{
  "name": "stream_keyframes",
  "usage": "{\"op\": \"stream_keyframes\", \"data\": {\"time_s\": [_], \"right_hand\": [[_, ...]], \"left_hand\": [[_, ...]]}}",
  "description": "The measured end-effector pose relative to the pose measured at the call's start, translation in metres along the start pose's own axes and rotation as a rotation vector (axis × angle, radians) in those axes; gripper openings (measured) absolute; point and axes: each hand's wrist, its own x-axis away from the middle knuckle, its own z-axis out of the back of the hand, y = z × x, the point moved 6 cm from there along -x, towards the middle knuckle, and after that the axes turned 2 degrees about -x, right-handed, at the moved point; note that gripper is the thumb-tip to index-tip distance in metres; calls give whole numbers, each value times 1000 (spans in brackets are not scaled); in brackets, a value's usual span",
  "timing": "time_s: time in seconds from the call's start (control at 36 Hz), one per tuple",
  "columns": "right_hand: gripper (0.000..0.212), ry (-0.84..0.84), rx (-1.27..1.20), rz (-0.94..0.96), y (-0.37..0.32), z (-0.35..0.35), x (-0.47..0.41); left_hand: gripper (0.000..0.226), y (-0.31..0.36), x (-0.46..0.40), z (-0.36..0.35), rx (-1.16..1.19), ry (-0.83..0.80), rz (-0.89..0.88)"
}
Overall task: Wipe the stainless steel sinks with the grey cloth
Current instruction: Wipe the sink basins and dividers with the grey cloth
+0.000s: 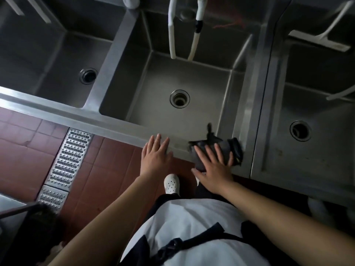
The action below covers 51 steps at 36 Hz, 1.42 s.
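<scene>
Three stainless steel sinks stand in a row: a left sink (57, 54), a middle sink (192, 77) with a round drain (179, 98), and a right sink (317, 104). The grey cloth (222, 148) lies crumpled on the front rim at the middle sink's right corner. My right hand (213, 166) presses flat on the cloth with straight, spread fingers. My left hand (155, 154) rests on the front rim (115, 123) with straight fingers and holds nothing.
Two white hoses (172, 35) hang into the middle sink from above. A white squeegee-like tool (322, 39) lies across the right sink. On the red tiled floor a metal drain grate (69, 156) runs on the left. My white shoe (171, 183) is below the rim.
</scene>
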Motion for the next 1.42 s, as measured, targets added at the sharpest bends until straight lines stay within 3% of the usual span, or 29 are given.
{"op": "stream_keyframes", "data": {"time_s": [0.14, 0.25, 0.39, 0.56, 0.81, 0.97, 1.17, 1.42], "right_hand": [[75, -53, 32, 142, -54, 0, -36], [78, -73, 87, 200, -58, 3, -43], [81, -13, 114, 150, -16, 13, -27], [86, 57, 255, 75, 57, 20, 15], [93, 125, 276, -76, 98, 19, 53], [81, 174, 154, -173, 127, 24, 66], [72, 152, 69, -293, 224, 38, 78], [61, -14, -68, -240, 351, 77, 77]], "left_hand": [[54, -11, 0, 16, 126, 69, -21], [80, -35, 12, 9, -128, 12, 39], [92, -51, 25, 3, -256, -45, 3], [88, -36, 28, -2, -166, 0, 23], [83, 42, 32, -15, -62, -9, -152], [79, 78, 25, -17, -17, 2, -197], [77, 148, 9, -35, 46, -6, -189], [61, 288, -5, -93, 40, -71, -184]]}}
